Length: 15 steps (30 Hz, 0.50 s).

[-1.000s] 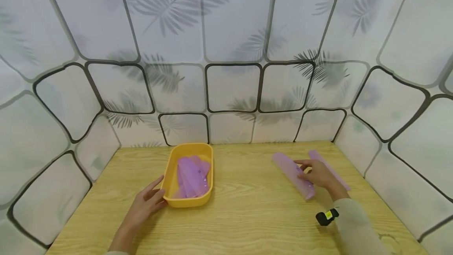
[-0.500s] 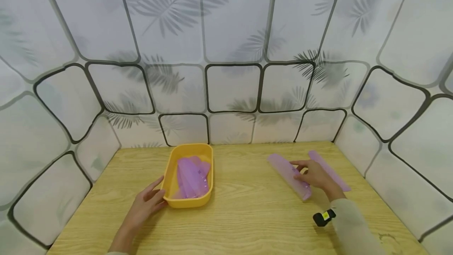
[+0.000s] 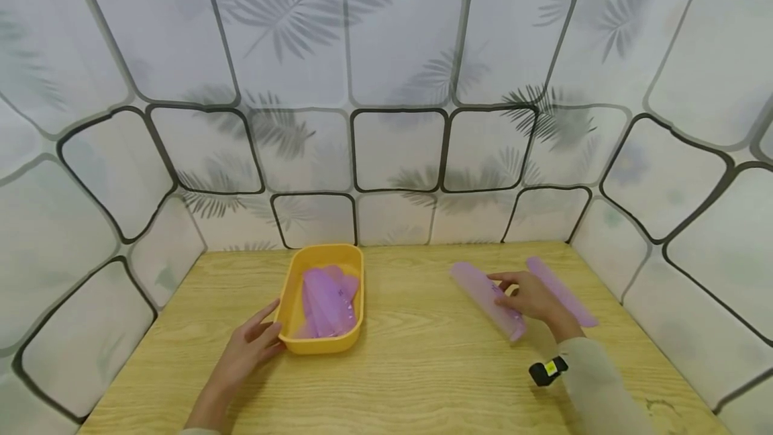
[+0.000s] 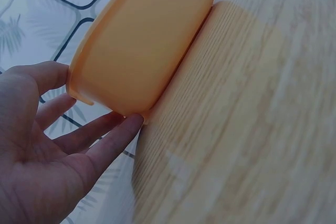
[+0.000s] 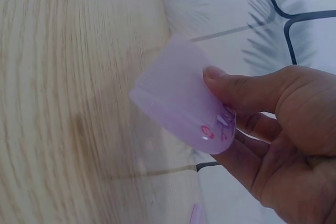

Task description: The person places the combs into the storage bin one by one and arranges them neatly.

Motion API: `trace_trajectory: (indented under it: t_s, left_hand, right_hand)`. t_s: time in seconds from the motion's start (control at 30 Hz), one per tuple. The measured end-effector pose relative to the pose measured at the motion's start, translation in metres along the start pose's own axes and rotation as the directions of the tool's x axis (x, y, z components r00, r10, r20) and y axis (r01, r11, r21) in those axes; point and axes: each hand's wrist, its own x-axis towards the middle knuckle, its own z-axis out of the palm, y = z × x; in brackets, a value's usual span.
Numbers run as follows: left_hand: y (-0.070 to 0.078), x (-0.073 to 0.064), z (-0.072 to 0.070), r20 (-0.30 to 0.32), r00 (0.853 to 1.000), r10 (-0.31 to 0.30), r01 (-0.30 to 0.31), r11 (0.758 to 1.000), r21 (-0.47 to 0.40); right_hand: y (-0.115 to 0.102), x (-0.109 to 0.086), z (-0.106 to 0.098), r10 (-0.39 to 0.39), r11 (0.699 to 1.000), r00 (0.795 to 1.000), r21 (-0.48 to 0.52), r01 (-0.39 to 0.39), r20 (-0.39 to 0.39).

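My right hand (image 3: 531, 297) pinches a translucent purple plastic sheet (image 3: 483, 294), folded over lengthwise, between thumb and fingers. Its curved fold carries small printed marks, red ones showing in the right wrist view, where the thumb lies on the sheet (image 5: 176, 90). On the left, my left hand (image 3: 244, 348) touches the near left side of a yellow plastic tray (image 3: 320, 346). In the left wrist view its fingers reach loosely to the tray's rim and lower wall (image 4: 131, 45). More crumpled purple plastic (image 3: 326, 301) lies inside the tray.
Another long purple plastic strip (image 3: 561, 291) lies on the wooden table (image 3: 410, 368) just beyond my right wrist. A patterned white cloth (image 3: 398, 153) walls in the table at the back and both sides. A black device (image 3: 548, 371) sits on my right wrist.
My right hand has shifted a little to the left with the folded purple sheet, away from the strip on the right. My left hand and the tray have stayed in place.
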Motion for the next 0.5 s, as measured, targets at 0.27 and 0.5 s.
trace_trajectory:
  t_s: [0.27, 0.5]
  left_hand:
    - [0.001, -0.001, 0.0, -0.001, 1.0, 0.0, 0.0, 1.0, 0.008]
    - [0.001, -0.001, 0.0, -0.003, 1.0, -0.002, 0.002, 1.0, 0.01]
  right_hand:
    - [-0.011, 0.005, 0.004, 0.014, 1.0, 1.0, -0.009, -0.014, 0.017]
    - [-0.023, 0.01, 0.007, 0.01, 1.0, 0.999, 0.006, -0.01, 0.038]
